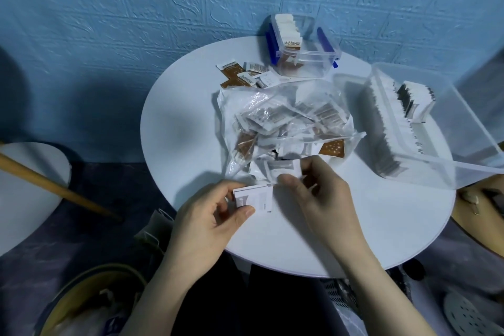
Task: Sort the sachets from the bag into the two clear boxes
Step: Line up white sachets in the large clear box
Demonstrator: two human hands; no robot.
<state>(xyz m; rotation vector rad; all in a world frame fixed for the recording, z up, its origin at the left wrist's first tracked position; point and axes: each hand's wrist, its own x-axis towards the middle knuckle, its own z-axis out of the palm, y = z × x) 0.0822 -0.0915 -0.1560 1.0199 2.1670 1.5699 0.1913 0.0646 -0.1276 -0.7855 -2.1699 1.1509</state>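
Note:
A clear plastic bag [275,106] full of white and brown sachets lies open in the middle of the round white table [174,128]. My left hand [210,215] grips a small stack of white sachets [255,198] near the table's front edge. My right hand [319,194] pinches another white sachet [285,168] at the bag's mouth, just above the stack. A small clear box with blue clips [302,46] stands at the back and holds upright brown sachets. A large clear box [425,120] at the right holds rows of white sachets.
Several loose brown and white sachets [245,75] lie on the table behind the bag. A brown sachet [334,148] sticks out at the bag's right. A second white table [30,188] and a wooden stick [54,188] are at the left. A basket [90,300] sits on the floor.

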